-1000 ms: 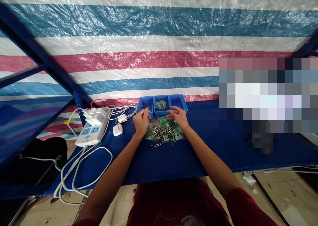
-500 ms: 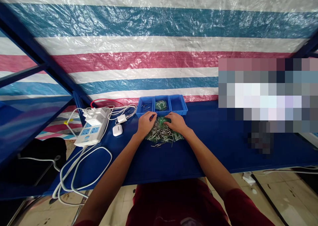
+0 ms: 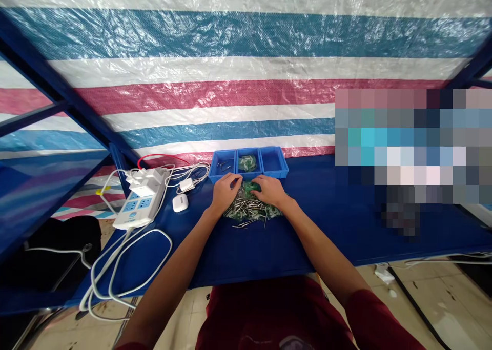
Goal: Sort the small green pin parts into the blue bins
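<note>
A heap of thin metal pieces, like small drill bits or pins (image 3: 249, 205), lies with small clear-and-green plastic packets (image 3: 273, 211) on the blue table. My left hand (image 3: 226, 192) is at the heap's upper left edge, thumb and forefinger bent together; whatever lies between the tips is too small to make out. Across from it, my right hand (image 3: 270, 190) reaches over the upper right of the heap, fingers curved and thumb apart, beside a green packet (image 3: 249, 187). Just behind the hands stand three joined blue bins: the left bin (image 3: 217, 173) with a few metal pieces, the middle bin (image 3: 246, 175) with packets, the right bin (image 3: 283, 173) bare.
To the left are a white power strip (image 3: 132, 219) with plugged-in adapters, looped white cables (image 3: 169, 240), a small charger (image 3: 186, 185) and a white earbud case (image 3: 180, 203). A striped plastic sheet (image 3: 230, 94) hangs behind the table. The right side is pixelated.
Both hands have come down from the bins' front edge to the heap and drawn closer together. Over the last half second they have hardly moved. The view has shifted slightly.
</note>
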### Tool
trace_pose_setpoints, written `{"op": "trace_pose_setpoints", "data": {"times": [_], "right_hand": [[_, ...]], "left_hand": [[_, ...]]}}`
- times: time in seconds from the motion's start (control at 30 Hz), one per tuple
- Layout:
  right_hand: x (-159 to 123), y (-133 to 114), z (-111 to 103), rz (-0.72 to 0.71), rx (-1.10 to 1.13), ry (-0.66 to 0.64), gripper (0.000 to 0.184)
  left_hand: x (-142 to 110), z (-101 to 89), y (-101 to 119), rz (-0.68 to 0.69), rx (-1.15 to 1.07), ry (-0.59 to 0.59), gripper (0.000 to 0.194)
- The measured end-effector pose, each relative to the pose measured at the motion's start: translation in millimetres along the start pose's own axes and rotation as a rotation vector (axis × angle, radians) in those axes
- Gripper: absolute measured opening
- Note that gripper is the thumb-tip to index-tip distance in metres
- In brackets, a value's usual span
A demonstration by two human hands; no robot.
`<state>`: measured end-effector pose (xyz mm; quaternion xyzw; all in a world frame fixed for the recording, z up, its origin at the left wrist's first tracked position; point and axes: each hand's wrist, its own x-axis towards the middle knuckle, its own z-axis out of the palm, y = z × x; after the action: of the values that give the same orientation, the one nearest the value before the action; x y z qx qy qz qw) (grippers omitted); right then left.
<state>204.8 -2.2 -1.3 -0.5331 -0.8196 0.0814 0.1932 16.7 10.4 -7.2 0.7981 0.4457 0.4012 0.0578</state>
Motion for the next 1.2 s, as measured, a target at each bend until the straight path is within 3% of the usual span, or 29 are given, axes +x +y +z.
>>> {"op": "trace_pose_setpoints", "data": {"times": [0.27, 0.5, 0.6, 1.0, 1.2], "right_hand": [[0.6, -1.9, 5.1, 0.018, -0.029, 0.038, 0.026], [-1.0, -1.1, 3.9, -0.050, 0.278, 0.413, 0.031], [-1.6, -1.7, 3.3, -0.090, 0.392, 0.492, 0.031], [-0.4, -2.4, 7.6, -0.086, 0.497, 0.428, 0.031], [-2.1, -4.2, 7.8, -0.086, 0.488, 0.411, 0.033]], "left_hand": [[0.5, -0.7, 1.2, -0.020, -0.044, 0.009, 0.023], [1.4, -3.4, 7.2, -0.016, -0.155, 0.002, 0.033], [1.6, -3.2, 6.5, -0.067, -0.187, 0.000, 0.035], [1.6, -1.0, 3.7, -0.165, -0.398, 0.010, 0.021], [1.1, -3.3, 6.4, -0.147, -0.353, -0.014, 0.018]]}}
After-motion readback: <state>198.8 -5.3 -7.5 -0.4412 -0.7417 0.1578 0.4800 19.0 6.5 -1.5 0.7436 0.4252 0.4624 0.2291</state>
